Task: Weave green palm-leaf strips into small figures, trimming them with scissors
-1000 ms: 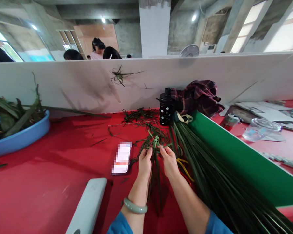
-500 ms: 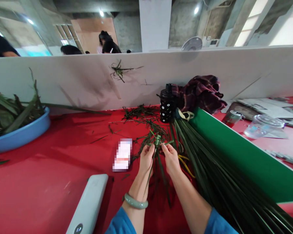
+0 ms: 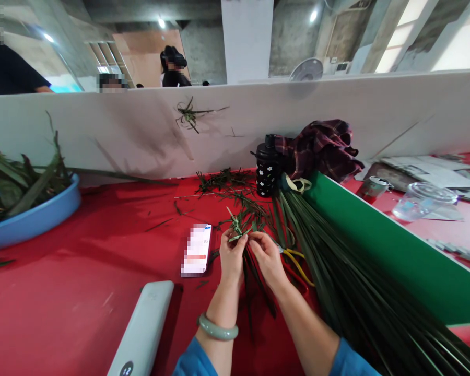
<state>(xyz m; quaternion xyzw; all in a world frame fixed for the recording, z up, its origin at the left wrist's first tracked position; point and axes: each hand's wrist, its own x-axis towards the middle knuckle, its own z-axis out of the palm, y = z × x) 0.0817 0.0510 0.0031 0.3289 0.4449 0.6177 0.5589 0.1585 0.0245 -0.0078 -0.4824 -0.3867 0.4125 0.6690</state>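
Weave (image 3: 237,226): above worktop (image 3: 82,303), at left fingertips | left hand (image 3: 232,261): fingers pinching weave | right hand (image 3: 269,261): fingers nearly together beside it, hold unclear | risk: slackened left pinch could unravel weave; trailing strips (image 3: 267,298) might snag on tool (image 3: 303,271)

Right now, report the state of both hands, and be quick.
Left hand: closed, holding the woven leaf piece.
Right hand: curled close beside that piece; whether it pinches anything cannot be told.

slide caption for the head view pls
Left hand holding a green leaf piece, right hand beside it, above red table.
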